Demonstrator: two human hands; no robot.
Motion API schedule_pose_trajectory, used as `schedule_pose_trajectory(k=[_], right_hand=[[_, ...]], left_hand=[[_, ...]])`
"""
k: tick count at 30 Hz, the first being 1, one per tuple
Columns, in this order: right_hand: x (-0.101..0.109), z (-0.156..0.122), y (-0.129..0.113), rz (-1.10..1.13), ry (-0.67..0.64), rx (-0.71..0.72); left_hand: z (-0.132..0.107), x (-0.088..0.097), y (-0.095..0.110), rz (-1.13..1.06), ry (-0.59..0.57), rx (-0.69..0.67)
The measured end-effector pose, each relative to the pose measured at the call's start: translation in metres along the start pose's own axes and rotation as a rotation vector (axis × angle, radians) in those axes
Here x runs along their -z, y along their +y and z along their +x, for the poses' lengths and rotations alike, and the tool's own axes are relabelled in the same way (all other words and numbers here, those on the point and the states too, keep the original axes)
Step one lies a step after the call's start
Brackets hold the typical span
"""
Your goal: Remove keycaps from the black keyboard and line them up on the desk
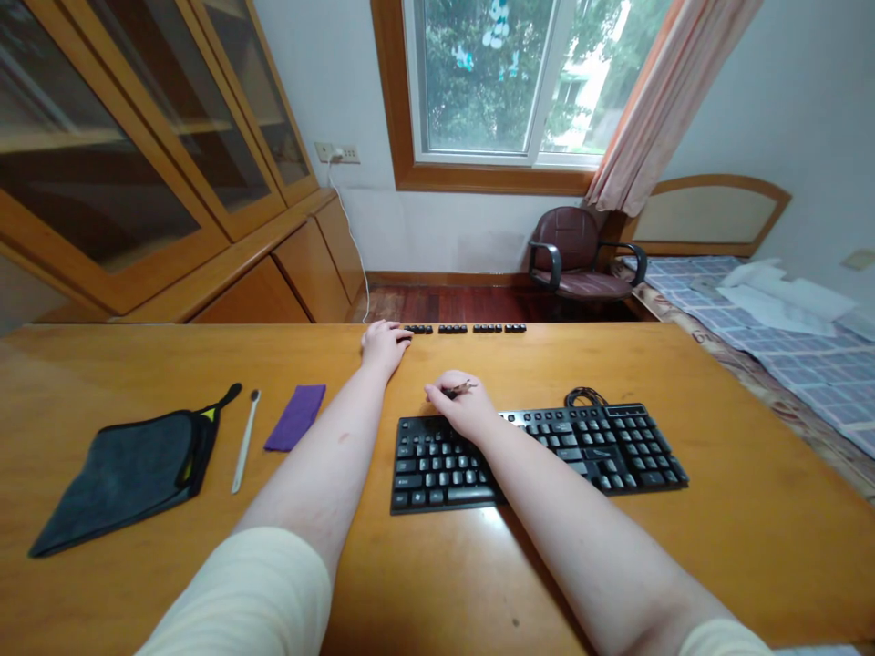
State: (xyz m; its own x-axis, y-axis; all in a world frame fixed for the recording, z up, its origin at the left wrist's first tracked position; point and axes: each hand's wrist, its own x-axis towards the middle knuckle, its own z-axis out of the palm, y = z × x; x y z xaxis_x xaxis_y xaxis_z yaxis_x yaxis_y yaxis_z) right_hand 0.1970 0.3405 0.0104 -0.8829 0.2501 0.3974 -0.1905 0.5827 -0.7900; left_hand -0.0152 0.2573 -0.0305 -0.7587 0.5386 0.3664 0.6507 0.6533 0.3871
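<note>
My left hand [384, 346] rests at the far edge of the desk, its fingertips closed around a small black keycap [405, 339]. Beside those fingers, black keycaps [452, 329] lie along the edge in several short groups. Over the top left part of a black keyboard [444, 465], my right hand [468, 405] is curled around a small dark tool [468, 388] with thin prongs; its exact kind is unclear. My right wrist and forearm cover part of the keys. Keys are off along the keyboard's top row, where bare switches show.
On the left of the wooden desk [424, 583] lie a dark grey cloth [129, 474], a white toothbrush [246, 442] and a folded purple cloth [295, 417]. A coiled cable [584, 396] sits behind the keyboard. Beyond the desk are a chair [574, 246] and a bed [779, 319].
</note>
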Motion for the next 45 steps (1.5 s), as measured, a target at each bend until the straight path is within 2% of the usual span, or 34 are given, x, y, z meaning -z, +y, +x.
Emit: schedule_pose_trajectory(k=[6,15,21,32,39,45], right_hand=[[0.001,0.0,-0.001,-0.009,0.01,0.019],[0.001,0.001,0.0,-0.009,0.014,0.014],[0.0,0.001,0.0,-0.014,0.015,0.016],[0.001,0.0,0.0,0.0,0.021,0.019],[0.001,0.001,0.001,0.011,0.019,0.006],[0.002,0.001,0.0,-0.005,0.008,-0.001]], left_hand=[[0.0,0.001,-0.002,0.041,0.045,0.035],[-0.003,0.01,-0.005,0.084,0.064,0.061],[-0.002,0.009,-0.009,0.091,0.073,0.118],[-0.004,0.012,-0.006,0.079,0.048,0.14],[-0.003,0.007,-0.016,0.026,-0.008,0.247],[-0.002,0.009,-0.013,0.011,-0.066,0.312]])
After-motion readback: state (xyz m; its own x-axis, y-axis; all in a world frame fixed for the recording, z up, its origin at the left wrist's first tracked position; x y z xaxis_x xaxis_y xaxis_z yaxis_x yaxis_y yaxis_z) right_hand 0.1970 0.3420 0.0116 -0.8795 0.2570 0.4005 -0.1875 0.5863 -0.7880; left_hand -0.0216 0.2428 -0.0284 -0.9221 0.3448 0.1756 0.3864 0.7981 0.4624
